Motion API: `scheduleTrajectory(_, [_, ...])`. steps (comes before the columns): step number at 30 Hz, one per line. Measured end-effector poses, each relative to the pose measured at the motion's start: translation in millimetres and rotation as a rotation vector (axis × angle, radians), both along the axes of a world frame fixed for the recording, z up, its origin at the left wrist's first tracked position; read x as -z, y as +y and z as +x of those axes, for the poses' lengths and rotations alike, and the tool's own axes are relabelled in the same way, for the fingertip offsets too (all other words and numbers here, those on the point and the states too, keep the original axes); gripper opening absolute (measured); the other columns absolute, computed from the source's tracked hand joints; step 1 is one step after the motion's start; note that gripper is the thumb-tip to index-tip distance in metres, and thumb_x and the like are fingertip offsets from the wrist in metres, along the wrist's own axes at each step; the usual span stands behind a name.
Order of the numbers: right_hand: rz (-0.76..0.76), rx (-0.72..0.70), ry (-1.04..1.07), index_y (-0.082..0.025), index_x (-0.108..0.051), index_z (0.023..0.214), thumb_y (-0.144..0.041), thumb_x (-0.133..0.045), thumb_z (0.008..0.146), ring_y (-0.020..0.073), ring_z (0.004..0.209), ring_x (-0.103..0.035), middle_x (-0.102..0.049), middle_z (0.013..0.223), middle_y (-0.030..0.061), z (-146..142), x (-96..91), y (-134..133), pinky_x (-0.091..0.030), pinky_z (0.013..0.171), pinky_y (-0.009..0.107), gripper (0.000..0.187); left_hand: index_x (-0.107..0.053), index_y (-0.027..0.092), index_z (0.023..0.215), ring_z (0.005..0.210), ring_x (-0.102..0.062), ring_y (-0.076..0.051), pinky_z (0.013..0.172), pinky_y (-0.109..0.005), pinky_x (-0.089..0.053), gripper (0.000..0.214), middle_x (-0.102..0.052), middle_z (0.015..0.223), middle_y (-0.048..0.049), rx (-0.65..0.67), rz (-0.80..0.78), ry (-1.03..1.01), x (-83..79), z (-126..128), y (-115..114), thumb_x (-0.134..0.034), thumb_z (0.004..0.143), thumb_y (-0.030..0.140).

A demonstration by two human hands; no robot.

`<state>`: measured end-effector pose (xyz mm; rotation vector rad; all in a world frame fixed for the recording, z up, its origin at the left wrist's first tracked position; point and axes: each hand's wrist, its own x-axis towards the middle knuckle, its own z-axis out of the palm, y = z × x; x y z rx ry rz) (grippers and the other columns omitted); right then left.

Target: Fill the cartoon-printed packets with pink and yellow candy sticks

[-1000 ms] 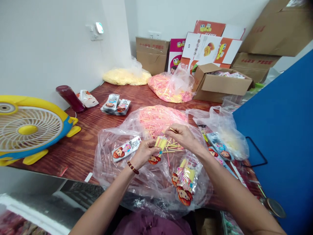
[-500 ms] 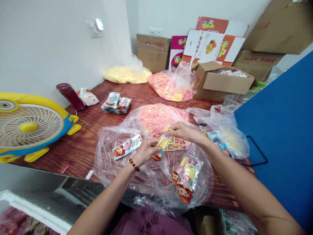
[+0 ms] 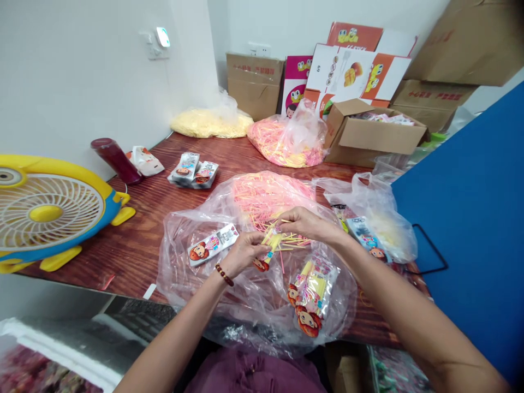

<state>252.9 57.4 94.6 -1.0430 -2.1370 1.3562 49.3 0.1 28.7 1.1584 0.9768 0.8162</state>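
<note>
My left hand [image 3: 242, 254] is gripping a small clear printed packet with a cartoon face at its bottom [image 3: 267, 252], fingers curled and pressed together around its lower part, the packet tilting up toward my right. My right hand [image 3: 308, 222] is pinching a thin bunch of yellow and pink sticks [image 3: 291, 238] between thumb and fingertips, right at the packet's open top; the sticks are fanning out sideways under my palm. Both hands are working just above a wide crumpled clear plastic bag [image 3: 192, 284] spread on the dark red wooden table [image 3: 147, 218]. A loose heap of pink and yellow sticks [image 3: 262, 194] is lying in the bag just beyond my hands. A flat packet with a cartoon face [image 3: 213, 244] is lying near my left hand, and a small pile of filled packets with yellow sticks [image 3: 311, 289] is lying below my right wrist. A yellow and blue table fan [image 3: 49, 210] is standing well apart at the left, and an open brown cardboard box [image 3: 374, 136] is sitting at the far right of the table.
</note>
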Motion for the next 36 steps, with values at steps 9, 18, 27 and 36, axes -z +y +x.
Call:
scheduleTrajectory(9, [0.039, 0.437, 0.374, -0.02, -0.057, 0.077, -0.039, -0.062, 0.082, 0.0063, 0.044, -0.026, -0.054, 0.063, -0.0049, 3.9, -12.8, 0.7, -0.019, 0.045, 0.025, 0.02, -0.074, 0.013, 0.089, 0.067, -0.06, -0.013, 0.063, -0.024, -0.045, 0.033, -0.071, 0.082, -0.0043, -0.022, -0.063, -0.124, -3.3, -3.0, -1.5, -0.082, 0.064, 0.033])
scheduleTrajectory(18, [-0.016, 0.429, 0.338, -0.021, -0.05, 0.08, -0.044, -0.055, 0.088, 0.0091, 0.053, -0.04, -0.05, 0.064, -0.0048, 3.9, -4.1, -8.0, -0.03, 0.05, 0.023, 0.025, -0.07, 0.012, 0.074, 0.057, -0.054, -0.009, 0.057, -0.022, -0.042, 0.028, -0.062, 0.066, 0.0001, -0.106, -0.09, -0.192, -3.2, -2.7, -0.4, -0.08, 0.069, 0.038])
scheduleTrajectory(27, [-0.077, 0.39, 0.297, -0.02, -0.059, 0.087, -0.042, -0.065, 0.081, 0.0103, 0.066, -0.049, -0.055, 0.079, -0.0025, -6.3, 29.5, -34.0, -0.039, 0.059, 0.023, 0.024, -0.07, 0.012, 0.083, 0.055, -0.054, -0.008, 0.054, -0.021, -0.042, 0.034, -0.064, 0.069, -0.0001, -0.07, -0.106, -0.207, -7.2, 4.6, 0.0, -0.083, 0.063, 0.036])
scheduleTrajectory(36, [-0.325, 0.414, 0.337, -0.018, -0.06, 0.068, -0.045, -0.072, 0.07, 0.01, 0.057, -0.048, -0.057, 0.064, -0.003, 5.1, 35.6, -47.6, -0.04, 0.053, 0.024, 0.03, -0.064, 0.014, 0.075, 0.057, -0.047, -0.008, 0.053, -0.021, -0.037, 0.027, -0.056, 0.065, 0.0034, -0.032, 0.024, -0.051, -6.1, 21.1, -6.0, -0.077, 0.07, 0.037])
